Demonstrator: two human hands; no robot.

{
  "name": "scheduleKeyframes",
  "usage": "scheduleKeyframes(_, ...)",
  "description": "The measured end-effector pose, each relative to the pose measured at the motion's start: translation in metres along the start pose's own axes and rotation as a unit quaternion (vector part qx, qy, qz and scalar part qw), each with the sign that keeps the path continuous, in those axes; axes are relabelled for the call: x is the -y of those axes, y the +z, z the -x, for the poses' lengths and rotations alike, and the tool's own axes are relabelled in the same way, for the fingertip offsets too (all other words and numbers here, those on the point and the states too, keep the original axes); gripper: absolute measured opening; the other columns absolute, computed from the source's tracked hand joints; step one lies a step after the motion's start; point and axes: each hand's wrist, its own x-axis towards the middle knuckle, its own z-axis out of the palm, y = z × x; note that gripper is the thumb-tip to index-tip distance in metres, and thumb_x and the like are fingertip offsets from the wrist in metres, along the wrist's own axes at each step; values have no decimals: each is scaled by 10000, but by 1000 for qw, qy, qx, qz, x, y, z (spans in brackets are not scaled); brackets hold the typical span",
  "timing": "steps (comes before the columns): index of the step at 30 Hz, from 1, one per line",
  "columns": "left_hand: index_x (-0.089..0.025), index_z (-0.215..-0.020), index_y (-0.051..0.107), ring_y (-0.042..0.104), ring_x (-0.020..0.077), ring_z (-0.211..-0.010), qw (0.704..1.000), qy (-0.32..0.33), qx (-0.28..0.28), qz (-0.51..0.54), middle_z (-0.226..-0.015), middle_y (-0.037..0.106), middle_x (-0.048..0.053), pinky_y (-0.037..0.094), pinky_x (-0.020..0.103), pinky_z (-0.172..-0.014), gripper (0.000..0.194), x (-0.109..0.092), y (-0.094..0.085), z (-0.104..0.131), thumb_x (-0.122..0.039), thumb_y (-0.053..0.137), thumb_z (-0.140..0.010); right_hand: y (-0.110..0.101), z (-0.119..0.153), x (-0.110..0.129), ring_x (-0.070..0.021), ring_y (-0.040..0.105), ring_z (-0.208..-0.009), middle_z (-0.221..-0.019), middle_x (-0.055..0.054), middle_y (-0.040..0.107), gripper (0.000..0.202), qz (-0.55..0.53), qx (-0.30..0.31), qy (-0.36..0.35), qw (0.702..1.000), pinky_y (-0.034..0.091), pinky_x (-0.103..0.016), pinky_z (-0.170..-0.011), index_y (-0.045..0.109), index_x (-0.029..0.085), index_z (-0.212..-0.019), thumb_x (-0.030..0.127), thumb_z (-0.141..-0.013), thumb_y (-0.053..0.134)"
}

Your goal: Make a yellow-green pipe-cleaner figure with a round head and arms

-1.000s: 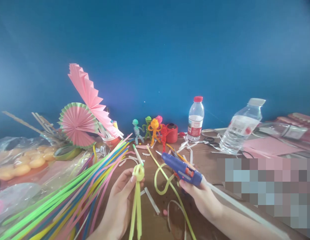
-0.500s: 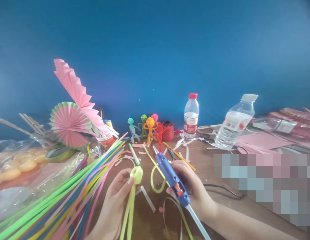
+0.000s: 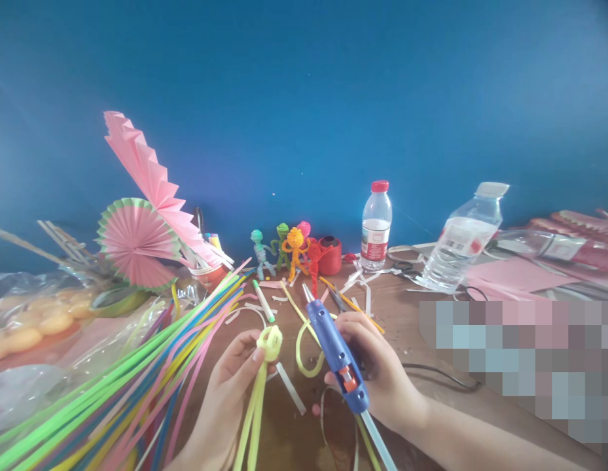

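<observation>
While the left hand (image 3: 232, 379) pinches a yellow pipe cleaner (image 3: 271, 354) at seven o'clock, the right hand (image 3: 379, 369) grips a glue gun (image 3: 334, 345) at five. At twelve, a blue wall (image 3: 304, 118) backs the brown tabletop (image 3: 402, 311).

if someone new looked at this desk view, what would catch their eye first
Probably the blue glue gun, front and centre in the right hand, with the left hand beside it pinching a looped yellow strand. Next, perhaps, the round pink paper fan with its green rim, at left against the blue wall, and the small bright figures clustered mid-table at the back.
</observation>
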Motion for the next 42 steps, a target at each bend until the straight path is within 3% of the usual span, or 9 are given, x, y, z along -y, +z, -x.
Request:
scheduleKeyframes(4,-200,-852,598,562,91,-678,1000,5,-3,-10,-850,629,0,456,175,-664,173,-1,1,1,-243,673,-703,0,1,0,-212,545,-895,-1025,-70,488,360,-19,2,27,999,493,-264,-704,599,228,-903,136,-580,728)
scheduleKeyframes(6,-200,-847,599,559,91,-680,1000,9,-4,-12,-840,623,-2,452,173,-659,171,-2,2,1,-246,674,-701,1,1,-1,-222,532,-953,-1096,-78,467,463,-29,1,33,999,496,-258,-719,598,246,-989,124,-564,737)
scheduleKeyframes(9,-199,-837,602,555,93,-654,1000,8,-17,-9,-791,608,-13,458,181,-647,176,-2,5,2,-245,682,-688,2,1,-3,-225,522,-1004,-1119,-79,477,437,-36,-4,49,998,486,-264,-767,609,253,-1005,100,-606,700)
scheduleKeyframes(14,-195,-827,604,548,99,-624,1000,5,-29,3,-715,582,-23,461,175,-612,196,-3,10,3,-248,698,-664,2,0,1,-194,573,-867,-990,-41,572,325,-14,-16,58,998,488,-246,-706,632,243,-892,78,-616,683)
scheduleKeyframes(18,-200,-854,599,552,103,-628,1000,1,-13,9,-726,589,-20,468,184,-629,196,-3,7,3,-239,685,-682,0,0,4,-175,576,-720,-769,1,584,362,13,-9,79,997,493,-250,-638,616,262,-988,147,-652,685)
scheduleKeyframes(24,-206,-888,595,562,111,-642,1000,-4,5,9,-718,598,-17,470,194,-652,204,0,1,1,-233,671,-701,-1,1,-3,-207,572,-758,-817,-40,608,287,30,-17,113,993,503,-313,-680,619,211,-921,206,-645,701)
scheduleKeyframes(30,-198,-825,587,566,107,-614,1000,3,-14,10,-702,619,-17,459,181,-598,196,-3,8,2,-233,697,-667,0,2,2,-171,577,-674,-790,-27,565,268,-47,4,154,987,532,-278,-590,608,190,-874,206,-629,713)
scheduleKeyframes(42,-176,-824,596,602,142,-669,999,23,-34,-15,-753,650,25,459,212,-626,244,-2,9,1,-252,721,-629,-2,-2,14,-147,575,-559,-643,15,571,196,-15,1,158,987,490,-239,-533,562,183,-670,210,-581,735)
